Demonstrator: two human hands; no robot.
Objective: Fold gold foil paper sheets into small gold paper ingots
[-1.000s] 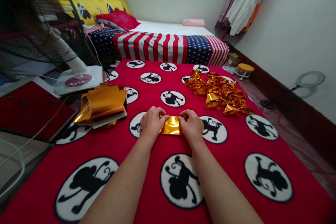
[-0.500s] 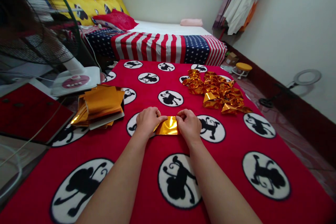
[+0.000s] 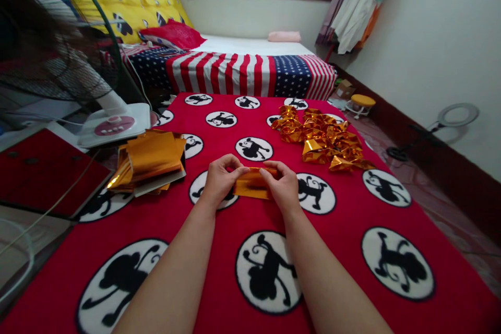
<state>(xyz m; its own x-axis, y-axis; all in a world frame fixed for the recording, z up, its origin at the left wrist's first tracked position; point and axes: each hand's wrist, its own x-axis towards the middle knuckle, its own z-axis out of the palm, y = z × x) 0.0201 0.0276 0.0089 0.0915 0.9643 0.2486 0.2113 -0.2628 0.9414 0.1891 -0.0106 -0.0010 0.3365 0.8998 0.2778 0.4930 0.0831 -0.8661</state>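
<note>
Since the earlier frame, your left hand (image 3: 221,178) and right hand (image 3: 285,182) have tilted the shiny gold rectangular foil sheet (image 3: 252,186). Equally near to both, it lies between them, long axis left-to-right, midway between the red cloth-covered surface's (image 3: 223,271) side edges; each hand, nearly closed, pinches one end.

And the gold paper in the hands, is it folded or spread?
Folded, it seems: the gold paper is a narrow strip between left hand and right hand, a crease-like line near its far edge. Layers: cannot tell.
</note>
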